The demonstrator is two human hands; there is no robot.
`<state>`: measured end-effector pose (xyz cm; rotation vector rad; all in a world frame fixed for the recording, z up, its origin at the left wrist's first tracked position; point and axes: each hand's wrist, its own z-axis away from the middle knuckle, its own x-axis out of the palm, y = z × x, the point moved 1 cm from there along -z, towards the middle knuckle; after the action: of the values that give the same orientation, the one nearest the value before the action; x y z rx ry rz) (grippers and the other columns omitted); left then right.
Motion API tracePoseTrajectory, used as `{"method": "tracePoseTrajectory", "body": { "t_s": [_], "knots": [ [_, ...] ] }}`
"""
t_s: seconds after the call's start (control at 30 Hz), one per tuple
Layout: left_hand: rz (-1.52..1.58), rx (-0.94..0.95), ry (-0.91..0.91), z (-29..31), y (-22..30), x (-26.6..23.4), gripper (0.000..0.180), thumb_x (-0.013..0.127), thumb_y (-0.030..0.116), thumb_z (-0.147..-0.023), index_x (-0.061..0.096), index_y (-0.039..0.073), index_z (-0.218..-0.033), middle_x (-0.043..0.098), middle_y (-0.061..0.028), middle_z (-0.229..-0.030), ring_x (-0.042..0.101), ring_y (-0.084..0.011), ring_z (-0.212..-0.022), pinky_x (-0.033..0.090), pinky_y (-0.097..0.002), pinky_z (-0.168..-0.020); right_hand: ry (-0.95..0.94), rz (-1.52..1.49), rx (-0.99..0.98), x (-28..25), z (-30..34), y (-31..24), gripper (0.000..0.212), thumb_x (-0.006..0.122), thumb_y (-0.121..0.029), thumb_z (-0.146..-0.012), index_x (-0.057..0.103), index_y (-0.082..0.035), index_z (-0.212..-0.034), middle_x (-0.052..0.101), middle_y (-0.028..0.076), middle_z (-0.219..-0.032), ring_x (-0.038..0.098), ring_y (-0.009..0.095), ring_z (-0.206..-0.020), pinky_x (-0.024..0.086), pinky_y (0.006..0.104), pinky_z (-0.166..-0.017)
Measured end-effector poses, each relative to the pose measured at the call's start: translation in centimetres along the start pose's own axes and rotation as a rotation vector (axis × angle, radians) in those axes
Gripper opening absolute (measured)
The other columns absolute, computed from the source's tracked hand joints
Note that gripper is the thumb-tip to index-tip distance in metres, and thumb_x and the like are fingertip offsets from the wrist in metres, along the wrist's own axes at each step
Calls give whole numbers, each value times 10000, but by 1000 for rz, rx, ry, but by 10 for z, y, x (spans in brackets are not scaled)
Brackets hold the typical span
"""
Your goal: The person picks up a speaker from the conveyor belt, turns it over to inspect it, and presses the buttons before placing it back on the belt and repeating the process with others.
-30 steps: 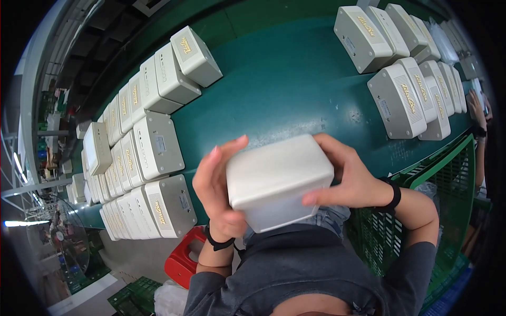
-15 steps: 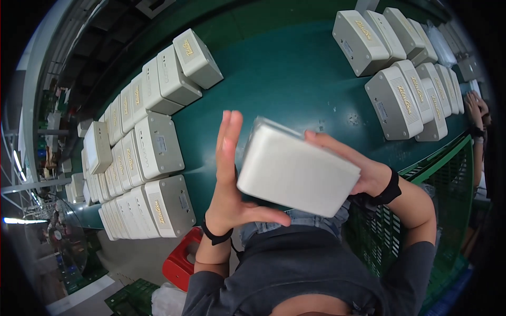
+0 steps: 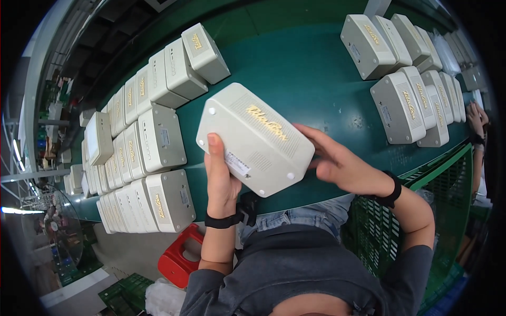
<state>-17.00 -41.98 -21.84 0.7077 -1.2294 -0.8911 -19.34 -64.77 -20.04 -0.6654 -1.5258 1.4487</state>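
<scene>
A white, wedge-shaped plastic electronic device (image 3: 247, 152) is held tilted above the green table, in front of my body. Its gold-lettered grille panel and its underside face up, with round white feet and a small label. My left hand (image 3: 219, 174) grips its lower left edge, thumb over the underside and fingers hidden beneath. At the device's right end is my right hand (image 3: 340, 163), its fingers apart. The index fingertip lies at the device's edge, while the thumb stands off it. A dark band circles each wrist.
Rows of similar white devices (image 3: 161, 139) stand on the green table (image 3: 290, 58) at left, with more devices (image 3: 398, 108) at right. A green crate (image 3: 374, 226) is by my right arm, a red stool (image 3: 179, 258) lower left. Another person's hand (image 3: 476, 117) shows far right.
The device has turned over from its plain side to its lettered grille and footed underside, and moved left and up. My left hand has closed on it; my right hand has loosened.
</scene>
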Motion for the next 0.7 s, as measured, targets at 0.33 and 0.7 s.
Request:
{"method": "tracePoseTrajectory", "body": {
  "t_s": [0.33, 0.7],
  "knots": [
    [19, -83, -18, -4, -13, 24, 637, 533, 453, -942, 341, 38, -1385, 481, -102, -1321, 456, -232, -1243, 355, -373, -1038, 167, 352, -79, 4, 1, -11, 861, 818, -114, -698, 342, -1, -1406, 476, 140, -1360, 460, 222, -1258, 360, 354, -1054],
    [-289, 200, -31, 21, -5, -18, 826, 633, 522, -829, 307, 42, -1417, 433, -132, -1379, 439, -301, -1256, 389, -440, -1032, 174, 1020, -654, 21, 7, -4, 754, 749, -163, -728, 382, -22, -1371, 477, 181, -1346, 514, 330, -1197, 376, 477, -1048]
  ]
}}
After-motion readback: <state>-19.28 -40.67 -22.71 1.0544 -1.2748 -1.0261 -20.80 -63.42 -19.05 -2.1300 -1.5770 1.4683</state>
